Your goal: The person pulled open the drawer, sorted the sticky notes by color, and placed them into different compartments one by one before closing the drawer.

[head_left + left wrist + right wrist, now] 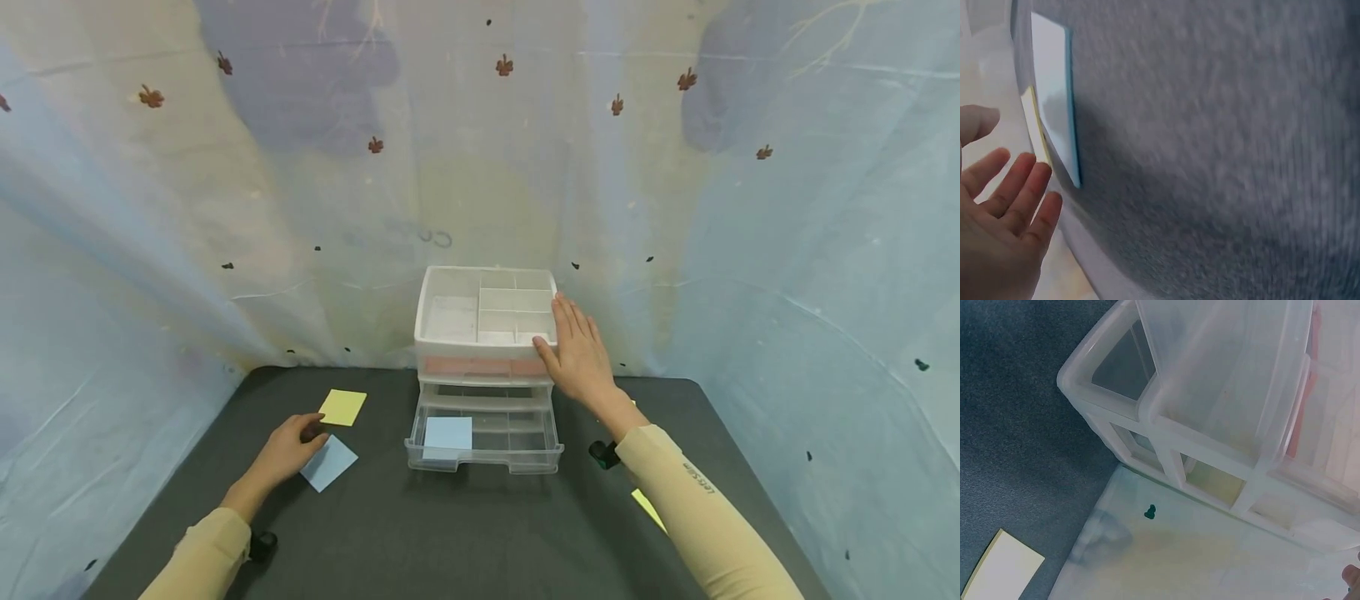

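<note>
A white organizer [483, 347] with clear drawers stands at the back of the table. Its lower drawer [517, 460] is pulled out, and a blue sticky-note pad [448, 435] lies inside. My right hand [581, 354] rests against the organizer's right side and top rim, fingers straight; only fingertips [1352, 578] show in the right wrist view. At the left, my left hand [283, 450] hovers over a second blue sticky-note pad [333, 462], fingers loosely bent. The left wrist view shows a gap between those fingers and the blue pad [1054, 94]. Beyond lies a yellow sticky-note pad [345, 407].
Another yellow sticky-note pad [648, 510] lies partly hidden under the right forearm. The right wrist view shows a yellow pad [1004, 572] beside the organizer. Something pink shows through the organizer's upper drawer [483, 367]. A patterned curtain [487, 192] hangs behind the dark table [465, 542].
</note>
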The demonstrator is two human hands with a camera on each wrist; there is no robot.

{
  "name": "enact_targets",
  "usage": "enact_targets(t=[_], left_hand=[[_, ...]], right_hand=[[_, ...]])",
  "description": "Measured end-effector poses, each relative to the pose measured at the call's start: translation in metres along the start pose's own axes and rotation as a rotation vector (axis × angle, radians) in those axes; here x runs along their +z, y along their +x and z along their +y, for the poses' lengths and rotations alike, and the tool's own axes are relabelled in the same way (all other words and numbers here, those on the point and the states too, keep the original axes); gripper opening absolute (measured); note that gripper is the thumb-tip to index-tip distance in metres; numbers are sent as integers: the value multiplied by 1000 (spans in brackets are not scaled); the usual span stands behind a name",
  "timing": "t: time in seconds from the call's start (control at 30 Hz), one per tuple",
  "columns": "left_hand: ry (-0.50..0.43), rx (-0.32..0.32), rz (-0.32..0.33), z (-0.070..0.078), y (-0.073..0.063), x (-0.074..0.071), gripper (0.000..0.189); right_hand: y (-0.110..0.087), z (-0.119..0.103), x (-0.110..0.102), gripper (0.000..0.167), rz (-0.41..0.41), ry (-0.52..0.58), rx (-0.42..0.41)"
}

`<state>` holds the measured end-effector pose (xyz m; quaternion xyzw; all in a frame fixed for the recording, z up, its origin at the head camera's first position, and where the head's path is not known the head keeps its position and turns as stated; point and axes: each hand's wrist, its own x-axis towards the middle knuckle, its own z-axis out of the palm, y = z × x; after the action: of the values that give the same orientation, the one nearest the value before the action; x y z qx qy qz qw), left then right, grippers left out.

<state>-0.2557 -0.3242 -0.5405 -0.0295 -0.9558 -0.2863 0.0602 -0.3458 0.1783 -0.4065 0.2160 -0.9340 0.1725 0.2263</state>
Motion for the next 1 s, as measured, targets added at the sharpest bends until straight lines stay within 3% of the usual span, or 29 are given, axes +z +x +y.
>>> enact_targets(t=[0.17,0.4,0.5,1.0], left_hand=[[-17,-18,-47,-7,0,-3,48],[-35,71,-159,-9,4,-7,57],[-25,64,-188,-7,5,-7,63],[-66,4,-201,-3,6,-6,56]], right_hand=[[0,0,1,80,-8,10,0],[0,1,1,79,-9,19,6],[0,1,0,79,-8,22,7],[0,0,1,79,-6,22,8]])
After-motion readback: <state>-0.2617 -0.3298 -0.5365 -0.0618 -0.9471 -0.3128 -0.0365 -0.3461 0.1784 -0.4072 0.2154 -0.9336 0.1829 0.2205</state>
